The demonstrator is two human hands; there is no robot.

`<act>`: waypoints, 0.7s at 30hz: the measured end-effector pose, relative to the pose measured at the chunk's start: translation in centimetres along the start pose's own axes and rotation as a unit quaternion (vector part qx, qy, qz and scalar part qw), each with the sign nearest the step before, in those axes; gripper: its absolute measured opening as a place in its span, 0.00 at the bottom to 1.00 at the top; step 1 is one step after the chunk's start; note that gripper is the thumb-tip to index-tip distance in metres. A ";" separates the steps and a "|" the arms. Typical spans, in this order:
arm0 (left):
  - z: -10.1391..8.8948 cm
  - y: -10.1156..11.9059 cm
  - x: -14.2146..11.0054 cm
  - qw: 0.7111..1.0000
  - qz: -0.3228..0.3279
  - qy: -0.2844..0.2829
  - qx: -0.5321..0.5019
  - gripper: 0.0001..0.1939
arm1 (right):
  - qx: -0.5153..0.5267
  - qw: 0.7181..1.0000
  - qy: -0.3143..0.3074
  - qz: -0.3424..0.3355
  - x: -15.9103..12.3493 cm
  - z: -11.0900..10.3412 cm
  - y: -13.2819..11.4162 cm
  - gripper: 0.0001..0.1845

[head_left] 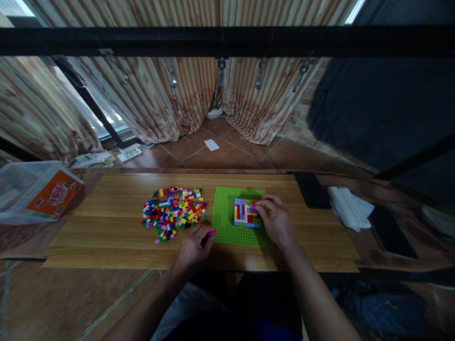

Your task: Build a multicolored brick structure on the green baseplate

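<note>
A green studded baseplate lies on the wooden table. On it stands a block of colored toy bricks in red, blue, white, yellow and purple. My right hand is over the right side of this block, its thumb and fingertips pinched together at the upper right edge; whatever lies between them is hidden. Near the baseplate's lower left edge, my left hand pinches a pink toy brick between thumb and finger. Left of the baseplate spreads a pile of loose toy bricks in many colors.
The wooden table carries a black phone-like slab at its right end. Beyond it are a white packet and another dark flat object. A clear plastic tub with an orange label stands left. A dark bar crosses above.
</note>
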State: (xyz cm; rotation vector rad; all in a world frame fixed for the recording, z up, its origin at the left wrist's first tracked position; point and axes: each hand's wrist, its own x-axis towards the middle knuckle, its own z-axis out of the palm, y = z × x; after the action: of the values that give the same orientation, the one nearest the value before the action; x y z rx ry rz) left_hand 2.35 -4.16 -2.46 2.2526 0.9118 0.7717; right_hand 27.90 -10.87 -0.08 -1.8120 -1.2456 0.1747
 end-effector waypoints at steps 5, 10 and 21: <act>0.0 0.2 0.0 1.000 -0.008 -0.001 -0.002 0.06 | -0.024 0.999 -0.022 -0.005 0.7 0.4 0.8 0.14; 0.1 0.3 0.2 1.000 -0.014 -0.001 -0.001 0.06 | -0.006 1.000 -0.011 0.006 0.8 0.5 0.9 0.13; 0.0 0.4 0.2 1.000 0.005 0.015 -0.012 0.05 | 0.228 0.950 0.060 0.206 0.1 2.9 1.6 0.14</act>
State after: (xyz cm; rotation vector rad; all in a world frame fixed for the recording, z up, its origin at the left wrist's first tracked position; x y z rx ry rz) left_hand 2.65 -4.29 -2.16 2.2312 0.9024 0.8193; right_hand 27.34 -9.21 -2.92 -1.6188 -0.6572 0.5322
